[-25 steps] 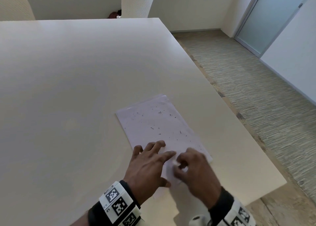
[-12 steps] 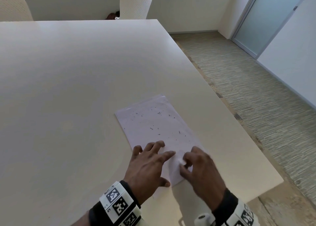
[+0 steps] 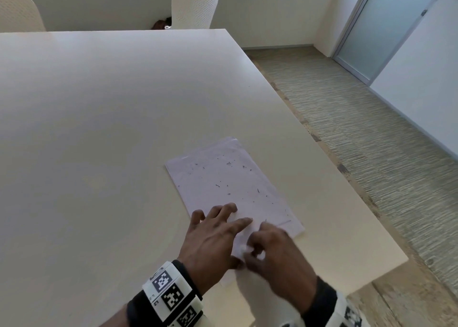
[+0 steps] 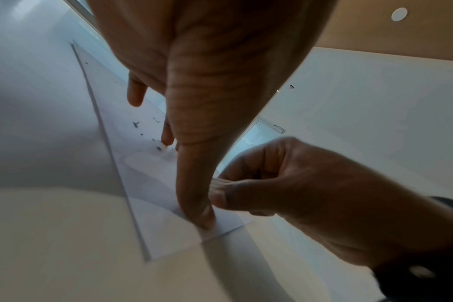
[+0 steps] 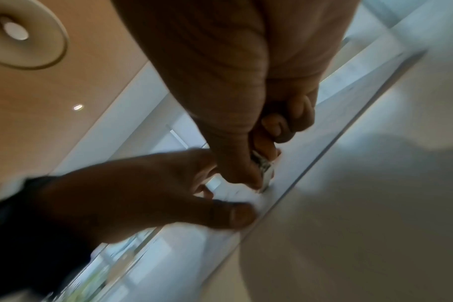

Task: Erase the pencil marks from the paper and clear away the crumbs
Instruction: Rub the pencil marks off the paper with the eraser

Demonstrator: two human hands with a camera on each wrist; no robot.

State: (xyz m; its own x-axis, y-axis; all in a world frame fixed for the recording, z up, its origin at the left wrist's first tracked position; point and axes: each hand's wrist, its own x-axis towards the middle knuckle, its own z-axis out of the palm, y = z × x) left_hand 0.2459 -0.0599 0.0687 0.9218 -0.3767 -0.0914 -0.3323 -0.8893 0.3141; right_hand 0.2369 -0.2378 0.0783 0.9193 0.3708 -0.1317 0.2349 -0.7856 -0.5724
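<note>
Fingers of the left hand [image 3: 213, 240] lie spread flat on thin rectangular paper [image 3: 223, 183]; at three o'clock, the right hand [image 3: 277, 255] pinches a small white eraser [image 3: 244, 248]. Dark crumbs [image 3: 229, 163] lie at twelve.

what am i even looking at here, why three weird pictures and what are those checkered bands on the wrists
There is no machine here: a person works with two bare hands. The big picture comes from a camera on their head; the two odd low ones come from cameras strapped to each wrist, looking along the fingers. The checkered bands are part of those wrist straps.

On the white table lies a sheet of paper dotted with dark eraser crumbs. The left hand lies spread on the paper, pressing it down. The right hand pinches a small white eraser against the paper's near end; the wrist views are blurry, so little more of it shows.
</note>
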